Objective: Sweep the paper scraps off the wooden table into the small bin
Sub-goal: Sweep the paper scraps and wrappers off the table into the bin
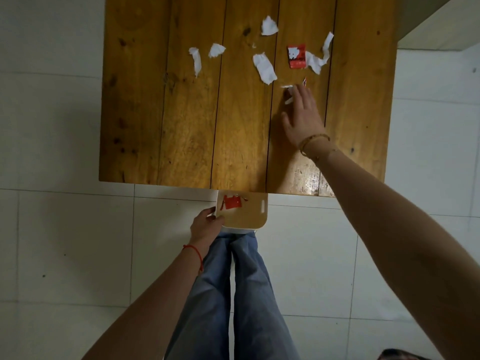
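While the right hand (pixel 301 115) lies flat and open on the wooden table (pixel 161 105), fingers spread and gripping nothing, small white bits (pixel 287 93) touch its fingertips. From that hand, more white scraps (pixel 265 67) lie from ten to one o'clock, with a red wrapper (pixel 296 56) at twelve. At seven o'clock, the left hand (pixel 205 226) clasps the rim of the small bin (pixel 257 219) — held under the table's near edge — with a red scrap (pixel 232 202) inside.
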The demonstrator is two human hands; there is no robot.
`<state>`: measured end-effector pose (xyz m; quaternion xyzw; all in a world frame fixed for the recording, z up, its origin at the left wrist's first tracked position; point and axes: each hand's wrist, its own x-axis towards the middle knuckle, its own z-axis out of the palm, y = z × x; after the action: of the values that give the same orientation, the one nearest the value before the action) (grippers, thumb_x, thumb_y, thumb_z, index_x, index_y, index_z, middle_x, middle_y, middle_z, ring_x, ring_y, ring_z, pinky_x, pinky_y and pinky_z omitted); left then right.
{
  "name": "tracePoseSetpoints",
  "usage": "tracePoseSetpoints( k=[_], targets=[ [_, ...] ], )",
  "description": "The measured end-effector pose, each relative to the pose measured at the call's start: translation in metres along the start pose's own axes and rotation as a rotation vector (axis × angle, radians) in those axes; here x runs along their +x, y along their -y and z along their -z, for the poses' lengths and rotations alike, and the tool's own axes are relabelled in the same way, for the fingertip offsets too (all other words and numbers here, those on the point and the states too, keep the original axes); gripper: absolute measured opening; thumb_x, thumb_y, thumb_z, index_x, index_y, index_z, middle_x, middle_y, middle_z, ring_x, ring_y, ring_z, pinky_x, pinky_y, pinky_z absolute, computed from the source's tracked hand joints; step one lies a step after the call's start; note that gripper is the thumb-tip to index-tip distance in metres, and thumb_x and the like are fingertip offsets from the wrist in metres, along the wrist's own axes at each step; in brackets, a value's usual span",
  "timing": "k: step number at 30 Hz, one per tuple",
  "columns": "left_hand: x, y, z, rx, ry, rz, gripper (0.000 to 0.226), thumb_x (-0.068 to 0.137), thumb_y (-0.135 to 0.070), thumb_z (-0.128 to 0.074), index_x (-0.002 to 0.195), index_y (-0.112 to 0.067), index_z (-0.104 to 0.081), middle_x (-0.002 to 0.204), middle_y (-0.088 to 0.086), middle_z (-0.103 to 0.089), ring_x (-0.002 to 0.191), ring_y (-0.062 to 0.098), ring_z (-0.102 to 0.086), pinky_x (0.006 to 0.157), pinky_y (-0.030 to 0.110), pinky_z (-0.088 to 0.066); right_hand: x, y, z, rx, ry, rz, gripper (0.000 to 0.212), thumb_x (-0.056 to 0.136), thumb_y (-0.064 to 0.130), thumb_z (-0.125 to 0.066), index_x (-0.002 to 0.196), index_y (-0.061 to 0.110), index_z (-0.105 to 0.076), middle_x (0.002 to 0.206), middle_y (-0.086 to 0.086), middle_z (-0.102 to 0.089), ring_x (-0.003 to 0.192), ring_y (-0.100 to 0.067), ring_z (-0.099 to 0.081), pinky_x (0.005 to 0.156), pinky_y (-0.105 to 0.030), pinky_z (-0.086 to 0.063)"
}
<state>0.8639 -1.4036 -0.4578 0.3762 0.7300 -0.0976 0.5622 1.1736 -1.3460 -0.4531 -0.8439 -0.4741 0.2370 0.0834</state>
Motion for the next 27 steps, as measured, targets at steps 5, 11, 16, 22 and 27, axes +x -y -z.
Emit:
tracePoseSetpoints(
  k=[5, 11, 16, 22, 27],
  targets=[
    [0.002, -0.004, 0.0, 0.016, 0.001, -0.023, 0.043, 0.08, -0.019, -0.06, 0.123, -0.018, -0.061, 0.108, 0.009, -0.07, 0.102, 0.025, -0.065, 0.094, 0.04, -0.052, -0.002, 0.011, -0.01, 0.032, 0.065, 0.042, 0.069, 0.095, 0.037, -0.04, 0.15, 0.014, -0.006, 0.16, -0.008, -0.002, 0.147, -0.023, 0.0, 0.119, -0.039, -0.008],
    [0.001, -0.008, 0.004, -0.031, 0.017, -0.015, 0.037, 0.082, -0.015, -0.061, 0.119, -0.018, -0.063, 0.103, 0.002, -0.069, 0.095, 0.019, -0.065, 0.081, 0.028, -0.051, -0.079, 0.04, -0.043, -0.053, 0.256, 0.395, 0.065, 0.096, 0.043, -0.032, 0.15, 0.016, -0.008, 0.159, -0.008, -0.006, 0.146, -0.022, -0.002, 0.119, -0.046, -0.013],
    [0.001, -0.01, 0.01, -0.038, 0.008, -0.03, 0.038, 0.081, -0.019, -0.065, 0.119, -0.018, -0.064, 0.102, 0.001, -0.07, 0.09, 0.016, -0.064, 0.076, 0.024, -0.049, -0.15, 0.048, -0.074, -0.062, 0.387, 0.708, 0.058, 0.097, 0.034, -0.037, 0.147, 0.009, -0.022, 0.157, -0.013, -0.017, 0.146, -0.023, -0.009, 0.12, -0.043, -0.01],
    [0.005, -0.009, 0.016, -0.022, 0.007, -0.022, 0.045, 0.08, -0.019, -0.064, 0.124, -0.018, -0.062, 0.106, 0.004, -0.07, 0.095, 0.02, -0.066, 0.086, 0.032, -0.053, -0.129, 0.054, -0.063, 0.06, 0.257, 0.67, 0.053, 0.097, 0.028, -0.038, 0.146, 0.009, -0.027, 0.151, -0.011, -0.032, 0.137, -0.022, -0.033, 0.112, -0.041, -0.032],
    [0.003, -0.012, 0.018, 0.027, 0.005, -0.048, 0.043, 0.083, -0.018, -0.061, 0.126, -0.016, -0.058, 0.112, 0.007, -0.068, 0.09, 0.017, -0.061, 0.068, 0.02, -0.045, -0.028, 0.055, -0.021, 0.023, 0.001, 0.321, 0.059, 0.095, 0.027, -0.041, 0.149, 0.015, -0.017, 0.156, -0.009, -0.021, 0.142, -0.024, -0.024, 0.116, -0.042, -0.025]
  ],
)
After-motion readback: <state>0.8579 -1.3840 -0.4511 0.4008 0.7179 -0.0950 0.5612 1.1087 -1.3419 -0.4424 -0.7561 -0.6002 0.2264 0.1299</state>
